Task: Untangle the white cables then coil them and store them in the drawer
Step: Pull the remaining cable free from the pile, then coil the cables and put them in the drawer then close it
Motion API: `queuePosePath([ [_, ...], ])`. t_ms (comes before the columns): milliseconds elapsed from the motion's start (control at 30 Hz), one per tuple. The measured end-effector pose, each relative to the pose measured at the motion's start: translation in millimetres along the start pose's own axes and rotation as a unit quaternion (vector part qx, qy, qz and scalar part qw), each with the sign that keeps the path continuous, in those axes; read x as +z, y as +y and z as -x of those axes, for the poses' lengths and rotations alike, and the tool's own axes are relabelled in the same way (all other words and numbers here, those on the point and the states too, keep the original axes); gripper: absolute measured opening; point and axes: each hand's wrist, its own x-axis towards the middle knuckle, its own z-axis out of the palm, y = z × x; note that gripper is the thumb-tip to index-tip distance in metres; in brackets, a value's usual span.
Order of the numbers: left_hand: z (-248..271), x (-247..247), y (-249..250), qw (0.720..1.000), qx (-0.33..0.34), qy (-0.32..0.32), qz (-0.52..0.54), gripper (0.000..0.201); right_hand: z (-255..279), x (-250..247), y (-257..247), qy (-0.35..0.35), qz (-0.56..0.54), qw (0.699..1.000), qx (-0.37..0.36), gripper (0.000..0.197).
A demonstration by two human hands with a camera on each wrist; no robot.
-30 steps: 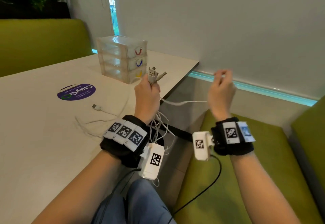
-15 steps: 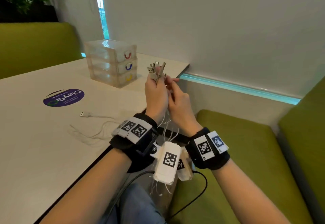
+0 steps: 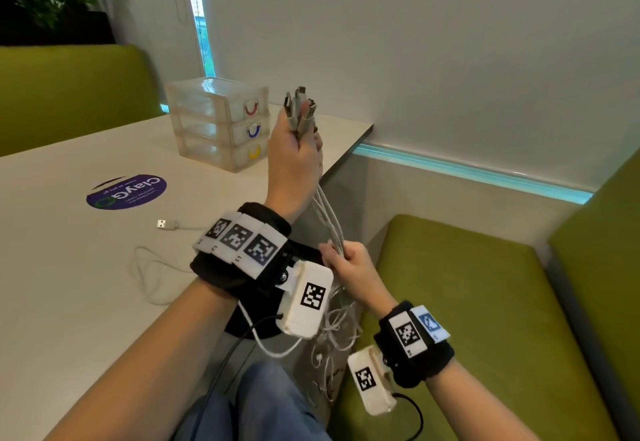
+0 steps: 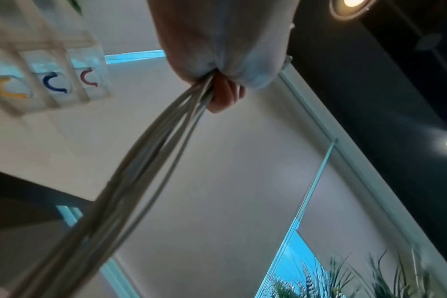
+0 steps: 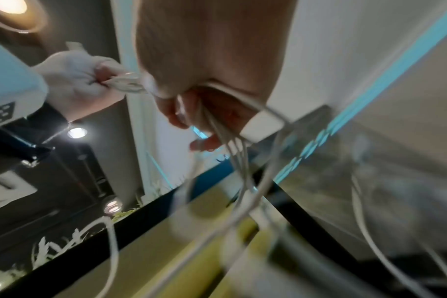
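Observation:
My left hand (image 3: 294,160) is raised past the table's right edge and grips a bundle of white cables (image 3: 329,222) just below their plugs (image 3: 299,102), which stick up above the fist. The strands run down to my right hand (image 3: 349,264), which is curled around them lower down, over my lap. Below it the cables hang in loose tangled loops (image 3: 332,347). In the left wrist view the strands (image 4: 151,161) fan out from the fist (image 4: 217,66). In the right wrist view they (image 5: 232,153) pass through my curled fingers (image 5: 189,113). Another white cable (image 3: 162,257) lies on the table.
A clear three-drawer box (image 3: 221,125) with red, blue and yellow handles stands at the table's far side, drawers closed. A purple round sticker (image 3: 126,191) is on the tabletop (image 3: 69,284). Green bench seats (image 3: 467,302) lie to the right and behind.
My right hand has slid down the cable bundle from beside the left hand to well below it, over my lap. The left hand stays raised with the plugs.

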Motion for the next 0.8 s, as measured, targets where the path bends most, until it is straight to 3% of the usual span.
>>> queuePosePath([
  [167, -8.6, -0.1, 9.1, 0.999, 0.026, 0.015, 0.024, 0.032, 9.5, -18.9, 26.2, 0.076, 0.108, 0.991, 0.027, 0.042],
  [267, -10.7, 1.8, 12.1, 0.999, 0.042, 0.011, 0.024, 0.031, -0.9, -39.2, 36.8, 0.135, 0.249, 0.956, 0.073, 0.037],
  [333, -8.5, 7.3, 9.2, 0.998, 0.058, -0.003, 0.004, 0.032, -6.3, -42.4, 30.9, 0.125, 0.298, 0.942, 0.091, 0.027],
  [367, -6.9, 10.1, 7.0, 0.998, 0.060, -0.012, -0.005, 0.032, -7.1, -41.5, 24.8, 0.100, 0.258, 0.958, 0.076, 0.015],
  [400, -5.5, 12.2, 4.4, 0.998, 0.058, -0.020, -0.015, 0.032, -5.6, -38.4, 12.6, 0.054, 0.195, 0.978, 0.056, 0.020],
  [467, -1.6, 15.1, -1.2, 0.997, 0.052, -0.037, -0.036, 0.031, -3.5, -30.9, -7.6, -0.022, 0.071, 0.997, -0.001, 0.051],
  [533, 5.9, 18.0, -8.5, 0.995, 0.050, -0.058, -0.062, 0.030, -6.4, -25.1, -26.7, -0.008, 0.009, 0.998, -0.054, 0.053],
  [600, 13.5, 19.9, -13.0, 0.992, 0.055, -0.073, -0.084, 0.029, -12.8, -19.3, -41.4, 0.032, -0.001, 0.995, -0.095, 0.034],
  [667, 14.7, 19.4, -12.3, 0.992, 0.055, -0.076, -0.086, 0.030, -17.0, -10.2, -44.3, 0.011, 0.014, 0.997, -0.076, 0.018],
  [733, 10.8, 18.0, -10.3, 0.993, 0.051, -0.070, -0.079, 0.031, -16.7, -1.7, -31.2, -0.001, 0.034, 0.999, -0.033, 0.036],
  [800, 9.1, 15.6, -11.7, 0.993, 0.052, -0.064, -0.079, 0.031, -14.3, -0.1, -15.5, 0.047, 0.056, 0.997, -0.027, 0.043],
])
